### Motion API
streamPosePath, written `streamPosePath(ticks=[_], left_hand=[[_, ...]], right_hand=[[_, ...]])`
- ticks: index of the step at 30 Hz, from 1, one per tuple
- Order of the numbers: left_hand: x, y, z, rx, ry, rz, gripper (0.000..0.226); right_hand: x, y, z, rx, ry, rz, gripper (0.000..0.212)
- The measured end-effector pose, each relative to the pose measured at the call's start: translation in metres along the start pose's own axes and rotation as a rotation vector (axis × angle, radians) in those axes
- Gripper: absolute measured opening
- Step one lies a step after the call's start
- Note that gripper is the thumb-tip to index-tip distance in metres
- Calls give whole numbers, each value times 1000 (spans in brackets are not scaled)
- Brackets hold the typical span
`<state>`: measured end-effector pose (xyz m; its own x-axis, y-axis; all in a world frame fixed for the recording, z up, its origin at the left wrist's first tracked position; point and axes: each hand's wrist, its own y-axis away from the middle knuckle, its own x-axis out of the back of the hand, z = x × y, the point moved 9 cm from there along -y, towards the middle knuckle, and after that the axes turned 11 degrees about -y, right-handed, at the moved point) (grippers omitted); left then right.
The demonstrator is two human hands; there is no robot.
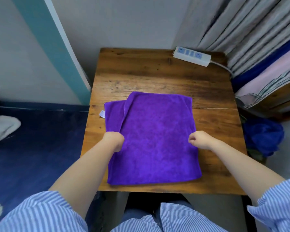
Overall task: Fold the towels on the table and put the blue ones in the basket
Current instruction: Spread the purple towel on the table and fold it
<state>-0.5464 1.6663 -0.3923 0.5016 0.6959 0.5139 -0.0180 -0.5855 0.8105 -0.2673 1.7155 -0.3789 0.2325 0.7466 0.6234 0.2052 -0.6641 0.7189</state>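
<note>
Two hands work a purple towel (155, 139) lying folded on the wooden worktop (157, 76): the left hand (113, 141) grips its left edge, the right hand (198, 139) pinches its right edge, and a crumpled blue towel (264, 138) sits beyond the worktop's right side.
</note>
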Motion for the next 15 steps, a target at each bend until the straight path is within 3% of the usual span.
streamPosePath(ticks=[8, 15], left_hand=[[110, -57, -62, 274, 194, 292, 30], [139, -115, -76, 226, 415, 319, 38]], right_hand=[[81, -80, -36, 82, -61, 239, 27], [108, -130, -21, -29, -38, 374, 42]])
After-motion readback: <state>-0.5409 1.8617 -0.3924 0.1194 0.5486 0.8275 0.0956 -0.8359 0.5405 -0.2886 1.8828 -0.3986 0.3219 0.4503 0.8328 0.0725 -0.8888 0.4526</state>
